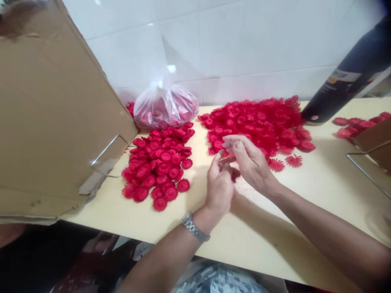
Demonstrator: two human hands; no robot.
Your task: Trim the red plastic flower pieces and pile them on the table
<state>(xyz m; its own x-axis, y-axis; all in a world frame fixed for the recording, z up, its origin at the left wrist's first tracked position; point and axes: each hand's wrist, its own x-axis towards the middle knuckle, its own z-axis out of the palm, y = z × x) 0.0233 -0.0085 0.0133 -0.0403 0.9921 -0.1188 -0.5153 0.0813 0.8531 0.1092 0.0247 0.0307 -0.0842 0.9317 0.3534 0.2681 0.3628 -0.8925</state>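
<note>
My left hand [220,185], with a metal watch on its wrist, is over the middle of the table, its fingers curled upward. Part of a red flower-shaped piece [235,175] shows at its palm, mostly hidden between my two hands. Just above and to the right, my right hand [252,162] has its fingers stretched out to the left and its thumb lying along them. Beyond my hands spreads a large pile of red flower-shaped pieces [259,118] with fringed edges. To the left is a second pile of similar, more closed pieces [161,158].
A tied clear plastic bag [166,108] of red pieces stands by the tiled wall [229,44]. A large cardboard sheet [55,110] with a wire loop rises at left. A dark cylinder [339,81] leans at right, near a cardboard box [377,142] and more red pieces.
</note>
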